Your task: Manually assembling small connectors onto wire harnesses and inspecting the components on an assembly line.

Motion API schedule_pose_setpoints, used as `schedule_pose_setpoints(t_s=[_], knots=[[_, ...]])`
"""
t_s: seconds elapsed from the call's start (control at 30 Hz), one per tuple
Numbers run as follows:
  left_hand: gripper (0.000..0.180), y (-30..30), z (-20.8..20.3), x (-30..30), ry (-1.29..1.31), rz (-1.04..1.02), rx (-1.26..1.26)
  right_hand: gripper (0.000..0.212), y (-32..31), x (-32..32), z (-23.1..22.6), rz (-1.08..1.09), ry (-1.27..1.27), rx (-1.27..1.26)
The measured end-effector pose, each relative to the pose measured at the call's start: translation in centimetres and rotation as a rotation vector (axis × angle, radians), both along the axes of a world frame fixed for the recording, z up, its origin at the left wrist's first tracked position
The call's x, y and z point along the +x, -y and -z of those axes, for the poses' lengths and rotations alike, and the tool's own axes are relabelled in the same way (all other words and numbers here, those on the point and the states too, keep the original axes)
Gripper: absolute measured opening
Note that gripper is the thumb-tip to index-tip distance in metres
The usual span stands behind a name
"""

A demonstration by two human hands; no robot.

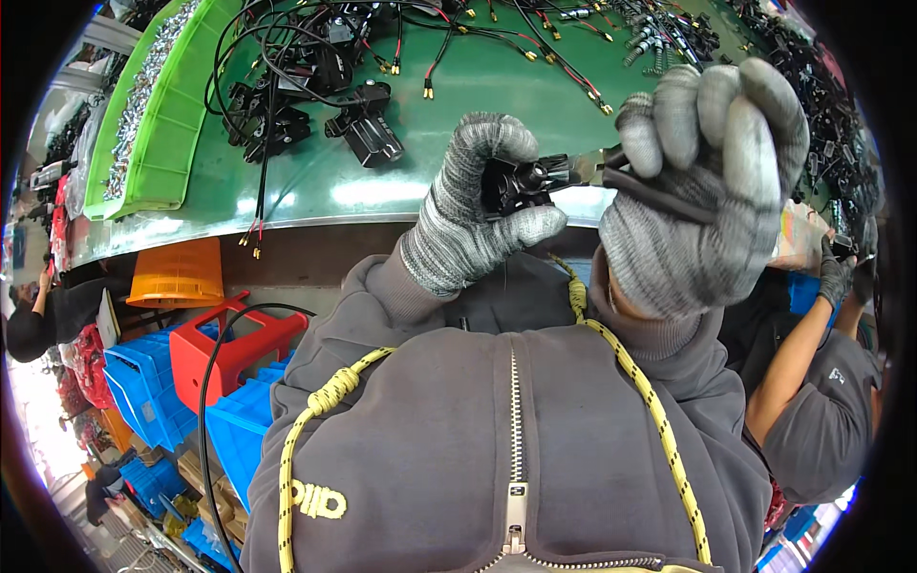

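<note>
Gloved in grey knit, my left hand (478, 191) is closed around a small black ridged part (521, 184) that looks like a clamp or housing. My right hand (707, 181), in the same kind of glove, grips a tool with a long black handle (659, 196). The tool's short, pale tip (587, 168) meets or nearly meets the right end of the black part; its exact kind I cannot make out. Both hands are raised in front of my chest, over the near edge of the green table (420, 110).
Left on the table stands a green bin (158, 134) of small metal pieces. Beyond my hands lie black assemblies (368, 124), red-and-black wires (573, 72) and springs (659, 43). A red stool (229, 349) and blue crates (148, 382) are at lower left. A co-worker (821, 401) is at right.
</note>
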State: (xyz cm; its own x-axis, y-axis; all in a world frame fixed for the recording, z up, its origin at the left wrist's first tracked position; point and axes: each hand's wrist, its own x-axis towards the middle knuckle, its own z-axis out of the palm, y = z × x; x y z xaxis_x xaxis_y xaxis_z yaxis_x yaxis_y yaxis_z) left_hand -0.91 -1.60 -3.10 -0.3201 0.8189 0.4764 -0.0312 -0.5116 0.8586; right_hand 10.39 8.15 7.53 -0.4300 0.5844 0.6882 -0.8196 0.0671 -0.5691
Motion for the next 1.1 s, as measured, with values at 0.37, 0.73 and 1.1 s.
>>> schedule_pose_setpoints(t_s=[0.37,0.73,1.1], knots=[[0.064,0.1,-0.6,-0.3,-0.133,0.023,0.059,0.029,-1.5,1.7,-0.6,-0.075,-0.100,-0.099],[0.053,0.5,-1.0,0.3,-0.005,0.027,-0.009,0.049,-1.6,1.6,0.9,-0.248,-0.048,-0.267],[0.050,0.2,-1.0,-0.5,-0.224,-0.040,0.021,0.062,-1.8,1.4,-0.1,-0.215,0.077,0.150]])
